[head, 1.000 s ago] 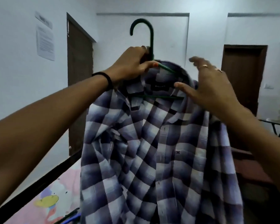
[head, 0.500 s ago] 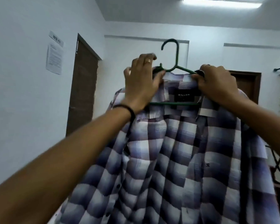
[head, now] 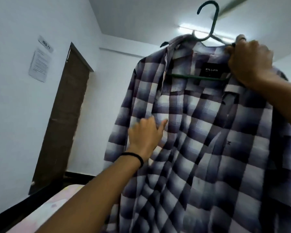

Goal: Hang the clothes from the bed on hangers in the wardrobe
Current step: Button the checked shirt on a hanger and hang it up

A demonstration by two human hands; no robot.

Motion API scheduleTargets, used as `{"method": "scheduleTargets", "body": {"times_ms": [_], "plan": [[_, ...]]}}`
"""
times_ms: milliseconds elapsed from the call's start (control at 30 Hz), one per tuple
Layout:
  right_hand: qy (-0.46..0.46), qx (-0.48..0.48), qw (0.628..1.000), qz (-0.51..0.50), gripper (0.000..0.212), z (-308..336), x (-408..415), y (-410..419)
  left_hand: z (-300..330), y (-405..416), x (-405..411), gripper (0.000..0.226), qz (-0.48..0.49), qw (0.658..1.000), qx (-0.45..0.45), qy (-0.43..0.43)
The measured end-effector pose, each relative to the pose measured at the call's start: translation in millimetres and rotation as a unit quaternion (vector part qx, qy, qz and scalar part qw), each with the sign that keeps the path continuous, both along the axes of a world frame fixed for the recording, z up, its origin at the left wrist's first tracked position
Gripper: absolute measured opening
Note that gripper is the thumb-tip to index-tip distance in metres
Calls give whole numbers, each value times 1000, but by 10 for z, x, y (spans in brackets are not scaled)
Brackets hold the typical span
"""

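Note:
A purple-and-white checked shirt (head: 200, 132) hangs on a dark green plastic hanger (head: 212, 22), held high in front of me. My right hand (head: 250, 61) grips the hanger's right shoulder together with the shirt's collar. My left hand (head: 144, 135) is lower, its fingers spread and lying against the shirt's left front panel; it is motion-blurred. The hanger's hook points up toward the ceiling. The wardrobe is not in view.
A brown door (head: 65, 118) stands in the white wall at left, with a paper notice (head: 39, 66) beside it. The bed with a pink patterned sheet (head: 45, 209) lies at the lower left. A tube light (head: 196, 31) glows on the ceiling behind the hanger.
The shirt and hanger have been raised higher and to the right. My left hand has let go of the hanger's left shoulder and dropped to the shirt's front. My right hand keeps its grip.

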State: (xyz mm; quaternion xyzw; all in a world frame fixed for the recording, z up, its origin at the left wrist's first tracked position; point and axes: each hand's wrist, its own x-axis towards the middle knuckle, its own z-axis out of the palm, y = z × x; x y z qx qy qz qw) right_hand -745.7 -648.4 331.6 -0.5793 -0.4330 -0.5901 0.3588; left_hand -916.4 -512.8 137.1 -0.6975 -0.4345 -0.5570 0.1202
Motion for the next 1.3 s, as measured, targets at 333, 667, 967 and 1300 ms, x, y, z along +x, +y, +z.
{"method": "scheduleTargets", "body": {"times_ms": [333, 667, 967, 1300], "plan": [[-71, -12, 997, 7, 36, -286, -81, -31, 389, -85, -278, 31, 68, 997, -13, 35], [9, -31, 999, 2, 36, -591, 4, -162, 290, -224, -825, 36, 228, 951, 50, 205], [4, -22, 1000, -21, 35, -485, -85, -411, 579, -333, -1013, 25, 240, 947, 56, 207], [108, -107, 988, -5, 33, -1220, 173, -39, 302, -1078, -1228, 25, -437, 881, -147, 105]]}}
